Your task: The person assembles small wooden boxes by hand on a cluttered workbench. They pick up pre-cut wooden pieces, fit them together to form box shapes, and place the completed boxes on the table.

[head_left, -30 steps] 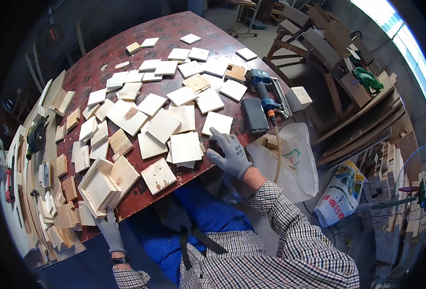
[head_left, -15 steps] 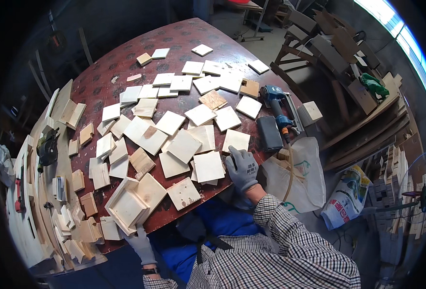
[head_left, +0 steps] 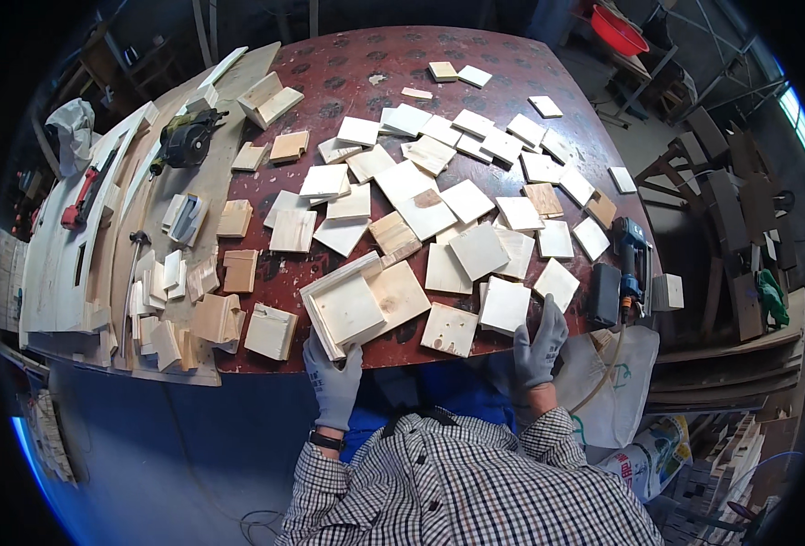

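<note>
My left hand (head_left: 334,387), in a grey glove, grips the lower corner of a wooden piece with raised edge strips (head_left: 348,305) at the table's near edge. Its thumb and fingertips show on either side of that corner. A flat wooden board (head_left: 400,296) lies against the piece's right side. My right hand (head_left: 541,348), gloved alike, is open with thumb and fingers apart. Its thumb is close to a pale square wooden block (head_left: 504,306), and its fingertips are just below another square (head_left: 557,283). Whether it touches either one is hard to see.
Many pale wooden squares lie scattered over the dark red table (head_left: 348,73). At right are a blue nail gun (head_left: 634,264) with a hose and a dark block (head_left: 605,294). Wood offcuts, a red tool (head_left: 82,196) and a dark green power tool (head_left: 188,138) lie at left.
The view has swung to the right and levelled. My right hand has lifted its fingers off a wooden square and spread them. My left hand stays at the edged piece.
</note>
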Available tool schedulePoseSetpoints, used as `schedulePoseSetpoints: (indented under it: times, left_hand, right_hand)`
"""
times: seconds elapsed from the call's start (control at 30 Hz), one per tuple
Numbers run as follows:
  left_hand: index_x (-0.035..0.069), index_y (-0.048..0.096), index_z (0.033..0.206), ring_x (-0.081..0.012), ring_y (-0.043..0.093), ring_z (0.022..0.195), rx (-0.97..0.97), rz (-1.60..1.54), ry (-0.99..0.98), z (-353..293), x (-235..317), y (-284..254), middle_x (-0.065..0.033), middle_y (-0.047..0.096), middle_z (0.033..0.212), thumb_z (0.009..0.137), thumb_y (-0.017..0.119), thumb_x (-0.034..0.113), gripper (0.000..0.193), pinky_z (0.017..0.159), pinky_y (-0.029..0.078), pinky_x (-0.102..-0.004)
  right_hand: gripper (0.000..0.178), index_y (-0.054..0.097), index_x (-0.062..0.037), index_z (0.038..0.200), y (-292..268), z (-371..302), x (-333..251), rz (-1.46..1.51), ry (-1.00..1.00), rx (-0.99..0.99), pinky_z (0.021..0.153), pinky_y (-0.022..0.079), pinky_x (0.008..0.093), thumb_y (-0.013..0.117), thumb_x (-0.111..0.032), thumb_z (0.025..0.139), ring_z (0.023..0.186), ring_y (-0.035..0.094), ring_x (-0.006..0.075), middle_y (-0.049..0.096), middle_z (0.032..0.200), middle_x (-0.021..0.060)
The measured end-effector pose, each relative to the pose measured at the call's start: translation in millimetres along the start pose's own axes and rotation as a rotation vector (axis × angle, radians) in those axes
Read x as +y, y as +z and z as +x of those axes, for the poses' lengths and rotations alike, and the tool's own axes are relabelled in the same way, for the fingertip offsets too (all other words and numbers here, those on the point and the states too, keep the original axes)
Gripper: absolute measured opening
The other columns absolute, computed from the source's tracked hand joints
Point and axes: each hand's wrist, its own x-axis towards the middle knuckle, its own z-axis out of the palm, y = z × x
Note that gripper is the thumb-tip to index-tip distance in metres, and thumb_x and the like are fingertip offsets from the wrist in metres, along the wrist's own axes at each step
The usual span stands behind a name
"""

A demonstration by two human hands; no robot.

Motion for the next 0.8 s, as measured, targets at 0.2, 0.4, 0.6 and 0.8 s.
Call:
schedulePoseSetpoints:
  times: [0.2, 0.4, 0.6, 0.8]
  left_hand:
    - [-0.006, 0.037, 0.156, -0.0411, 0.051, 0.135, -0.125, -0.219, -0.11, 1.3, -2.5, -16.4, -0.026, 0.051, 0.144, 0.087, 0.082, 0.022, 0.086, 0.117, 0.04, -0.0496]
    - [-0.005, 0.035, 0.157, -0.0316, 0.051, 0.138, -0.203, -0.414, -0.183, 6.9, 5.5, -27.9, -0.0203, 0.048, 0.149, 0.087, 0.082, 0.013, 0.086, 0.119, 0.04, -0.0426]
    - [-0.005, 0.034, 0.158, -0.0308, 0.05, 0.14, -0.198, -0.385, -0.144, 6.9, 3.0, -27.7, -0.0199, 0.049, 0.148, 0.086, 0.082, 0.012, 0.088, 0.119, 0.039, -0.0424]
    - [-0.005, 0.037, 0.157, -0.0321, 0.051, 0.138, -0.206, -0.356, -0.149, 8.5, 3.1, -29.3, -0.0207, 0.05, 0.149, 0.087, 0.081, 0.016, 0.084, 0.119, 0.039, -0.0432]
  right_hand:
    - [0.056, 0.067, -0.0208, 0.14, 16.2, 2.1, -31.6, -0.092, -0.232, -0.147, 0.118, 0.033, 0.056, 0.076, -0.041, 0.089, 0.14, 0.044, 0.0386, 0.053, 0.148, 0.0124]
    - [0.056, 0.065, -0.0196, 0.14, 1.5, 37.2, -32.7, -0.067, -0.211, -0.244, 0.12, 0.028, 0.0576, 0.075, -0.037, 0.088, 0.14, 0.046, 0.0366, 0.055, 0.146, 0.0116]
    - [0.066, 0.058, -0.0191, 0.143, 27.4, 112.0, -56.0, -0.034, -0.331, -0.14, 0.12, 0.028, 0.0563, 0.078, -0.046, 0.086, 0.142, 0.043, 0.0348, 0.055, 0.144, 0.0107]
    - [0.064, 0.054, -0.0242, 0.149, 64.6, 190.8, -38.9, -0.334, -0.373, -0.595, 0.115, 0.04, 0.0557, 0.072, -0.044, 0.091, 0.147, 0.043, 0.0331, 0.051, 0.154, 0.0081]
